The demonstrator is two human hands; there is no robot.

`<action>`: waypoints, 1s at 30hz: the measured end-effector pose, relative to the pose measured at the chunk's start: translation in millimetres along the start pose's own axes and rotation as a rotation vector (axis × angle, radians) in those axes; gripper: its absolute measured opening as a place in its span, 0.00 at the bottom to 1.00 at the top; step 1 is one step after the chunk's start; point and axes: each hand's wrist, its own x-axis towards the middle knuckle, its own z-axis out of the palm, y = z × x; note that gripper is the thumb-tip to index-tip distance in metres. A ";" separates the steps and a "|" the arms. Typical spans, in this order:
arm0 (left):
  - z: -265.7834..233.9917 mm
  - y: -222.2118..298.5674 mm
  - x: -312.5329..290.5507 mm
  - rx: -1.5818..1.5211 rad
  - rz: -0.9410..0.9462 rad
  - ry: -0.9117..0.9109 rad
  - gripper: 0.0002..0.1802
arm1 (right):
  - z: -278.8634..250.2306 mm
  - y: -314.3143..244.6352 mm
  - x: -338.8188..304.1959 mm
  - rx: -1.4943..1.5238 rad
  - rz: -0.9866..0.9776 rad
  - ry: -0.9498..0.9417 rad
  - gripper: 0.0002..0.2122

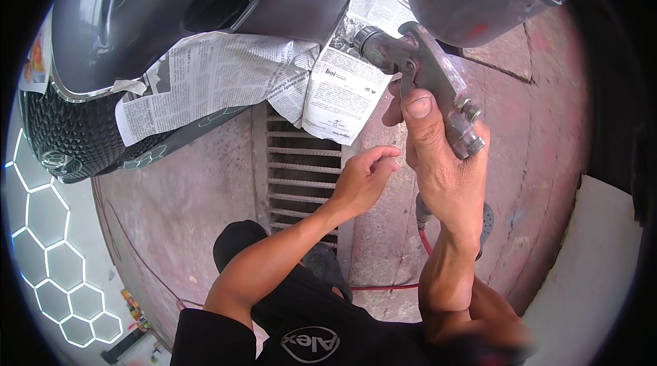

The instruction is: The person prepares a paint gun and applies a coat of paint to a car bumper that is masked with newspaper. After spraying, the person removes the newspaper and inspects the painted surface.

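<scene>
My right hand is wrapped round a metal paint spray gun, raised at the right with its nozzle toward the car. A grey paint cup sits on top of the gun, partly out of view. Below the grip a red air hose runs down from a fitting. To the left and lower, my left hand hangs in the air, fingers curled in and nothing visible in them. Ahead lies a glossy dark grey car body panel, its edges masked with newspaper sheets.
A black textured grille is at the far left below the panel. A barred floor drain crosses the stained concrete floor. White hexagon light lines glow at lower left. A pale panel stands at lower right.
</scene>
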 end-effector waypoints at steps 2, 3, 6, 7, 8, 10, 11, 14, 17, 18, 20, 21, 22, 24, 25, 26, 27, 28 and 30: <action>1.7 1.3 0.5 0.000 -0.026 -0.008 0.18 | -8.6 0.1 1.8 0.011 0.003 -0.043 0.25; 3.1 -1.3 1.6 -0.008 -0.012 -0.005 0.18 | -8.9 -0.9 2.2 0.016 0.012 -0.053 0.25; 3.1 -5.6 0.5 -0.013 -0.023 -0.010 0.17 | -6.8 2.5 4.4 0.031 0.031 -0.063 0.25; 3.1 -5.0 0.2 -0.012 -0.032 -0.013 0.16 | -7.4 6.2 7.5 0.032 0.025 -0.050 0.25; 3.6 -4.6 0.3 -0.016 -0.058 -0.019 0.16 | -10.1 7.1 11.5 0.026 0.031 -0.040 0.25; 4.5 -2.0 0.7 -0.025 -0.109 -0.029 0.16 | -14.4 8.1 18.4 0.009 0.025 0.012 0.26; 5.2 0.1 0.5 -0.022 -0.110 -0.024 0.15 | -15.6 8.2 21.4 -0.003 0.011 0.055 0.26; 6.2 2.8 -1.9 -0.014 -0.110 -0.008 0.15 | -20.0 8.2 25.3 -0.020 -0.002 0.079 0.26; 6.8 6.7 -1.3 0.000 -0.113 -0.017 0.15 | -22.1 5.4 22.8 0.002 0.018 0.016 0.27; 6.8 8.5 -1.2 0.011 -0.121 -0.027 0.15 | -20.6 5.2 22.1 0.022 0.021 -0.005 0.27; 6.7 8.6 -1.2 0.015 -0.129 -0.034 0.15 | -20.2 6.7 23.1 0.025 0.028 -0.025 0.27; 7.3 5.9 -0.9 0.006 -0.128 -0.034 0.15 | -21.3 8.5 26.5 0.005 0.031 -0.022 0.28; 8.2 7.1 -0.4 -0.003 -0.124 -0.034 0.15 | -23.4 8.3 29.9 -0.016 0.032 -0.019 0.28; 9.5 9.8 -1.3 0.002 -0.111 -0.031 0.15 | -26.8 7.4 36.1 -0.020 -0.005 0.055 0.28; 9.4 10.0 -1.9 0.003 -0.106 -0.028 0.15 | -27.8 8.5 37.9 -0.023 -0.022 0.091 0.29; 9.3 9.4 -2.3 0.004 -0.109 -0.026 0.16 | -30.4 9.9 38.4 -0.043 -0.011 0.103 0.29; 9.2 8.6 -2.6 0.004 -0.111 -0.024 0.16 | -33.9 11.7 38.8 -0.062 -0.001 0.115 0.29; 9.2 8.1 -2.6 0.005 -0.116 -0.023 0.16 | -35.7 13.5 39.1 -0.081 0.011 0.128 0.30; 8.9 7.8 -2.8 0.009 -0.120 -0.026 0.15 | -33.7 9.5 35.0 -0.041 0.000 0.097 0.29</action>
